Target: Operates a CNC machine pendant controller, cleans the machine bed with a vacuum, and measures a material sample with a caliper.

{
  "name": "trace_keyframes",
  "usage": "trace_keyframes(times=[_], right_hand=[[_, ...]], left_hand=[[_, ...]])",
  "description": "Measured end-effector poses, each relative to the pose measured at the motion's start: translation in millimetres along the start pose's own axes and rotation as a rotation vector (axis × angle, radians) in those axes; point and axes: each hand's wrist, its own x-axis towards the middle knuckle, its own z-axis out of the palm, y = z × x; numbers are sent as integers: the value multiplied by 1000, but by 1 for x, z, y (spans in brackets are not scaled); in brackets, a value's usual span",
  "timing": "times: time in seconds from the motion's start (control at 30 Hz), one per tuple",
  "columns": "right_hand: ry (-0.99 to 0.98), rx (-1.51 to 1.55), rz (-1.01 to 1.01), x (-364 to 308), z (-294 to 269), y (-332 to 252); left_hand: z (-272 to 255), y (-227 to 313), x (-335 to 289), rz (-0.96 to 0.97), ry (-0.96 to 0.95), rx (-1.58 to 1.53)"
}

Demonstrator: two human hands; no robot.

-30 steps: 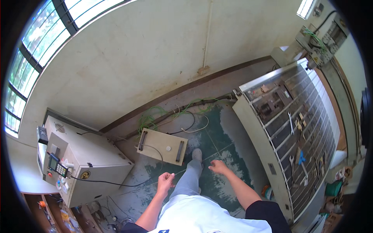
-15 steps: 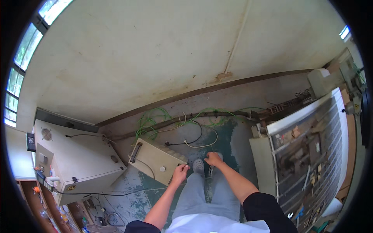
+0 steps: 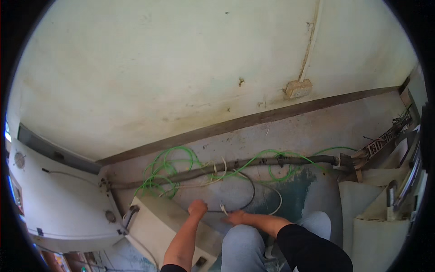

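The black cable [image 3: 247, 192] lies on the floor [image 3: 317, 131] in a loop, arcing from about 12 o'clock of my hands down to where they meet it. Far left, at 9 o'clock, stands a pale cabinet [image 3: 59, 199]; just right of it a cream box [image 3: 158, 222] lies tilted. My left hand [image 3: 197, 207] rests on that box's upper edge, fingers curled into a loose fist, seemingly around the cable's end, though I cannot tell for sure. At 1 o'clock of it, green wires [image 3: 172, 170] tangle along a thick dark hose [image 3: 253, 163] that runs by the wall. My right hand [image 3: 235, 217] is low at the floor beside a small white plug [image 3: 223, 208]; its fingers are too blurred to read. I judge I'm gathering the cable; the next move needs a firm pinch near the plug and a pull clear of the green tangle.
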Motion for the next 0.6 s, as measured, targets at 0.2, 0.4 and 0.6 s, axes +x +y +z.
trace_keyframes(times=[0.2,0.4,0.6], right_hand=[[-341,12,-45,20,52,67],[189,494,394,-2,-59,115],[506,797,762,-139,-228,188]], left_hand=[[98,-3,87,-7,-184,241],[194,-54,106,-79,-206,117],[159,-23,89,-78,-97,45]])
